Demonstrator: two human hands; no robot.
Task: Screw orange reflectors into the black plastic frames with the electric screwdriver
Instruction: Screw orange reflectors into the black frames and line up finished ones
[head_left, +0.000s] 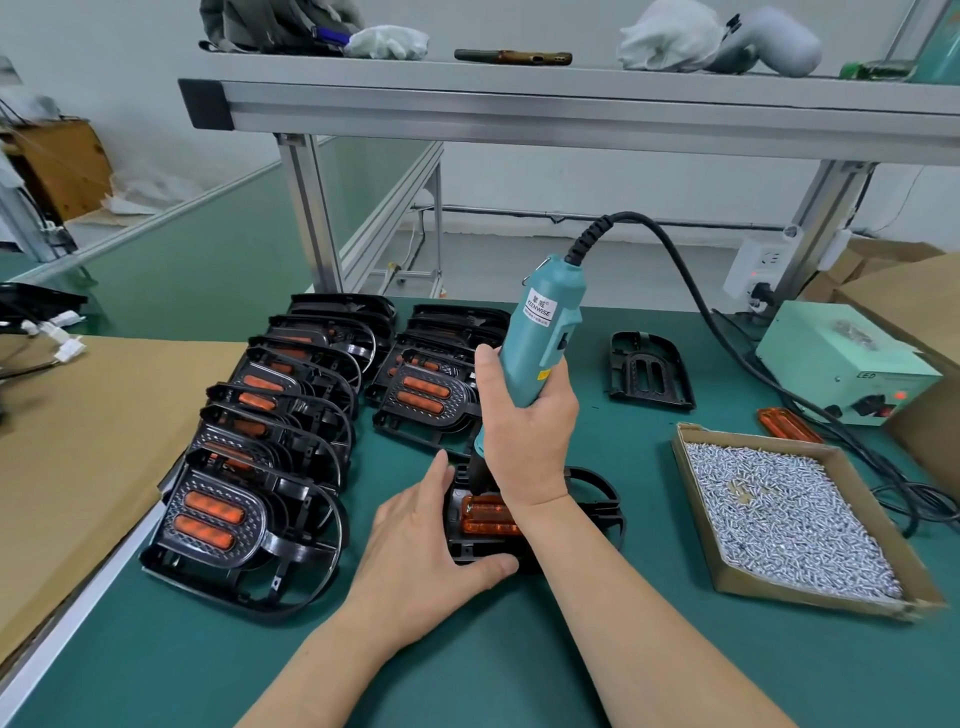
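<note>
Gripping the teal electric screwdriver (540, 332) round the lower half of its body, the right grip (524, 415), a bare hand, is closed tight on the tool near the middle of the view. The screwdriver has a white label on its side and a black ribbed cable sleeve at its top. Its long axis is close to upright, with the top leaning toward one o'clock and the dark nose pointing down onto the black plastic frame (592, 499) on the green worktop (519, 665).

That frame lies flat at six o'clock from the tool. It runs from nine to three, with its curved loop end at three. An orange reflector (485, 517), ribbed and glossy, sits in it just below the tool's nose, partly hidden by the right wrist.

The left grip (421, 540) is spread wide with fairly straight fingers, pressing on the frame's nine o'clock end, its thumb lying against the near edge.

At three o'clock from the frame a shallow cardboard tray (769, 590) is filled with small silver screws (779, 509). A loose reflector (789, 423) lies just beyond it at twelve, and a bare frame (649, 371) lies at one o'clock from the right grip.

From nine to eleven o'clock, frames with reflectors fitted overlap in a long row (249, 519). A shorter stack (421, 395) lies just beside the tool.
</note>
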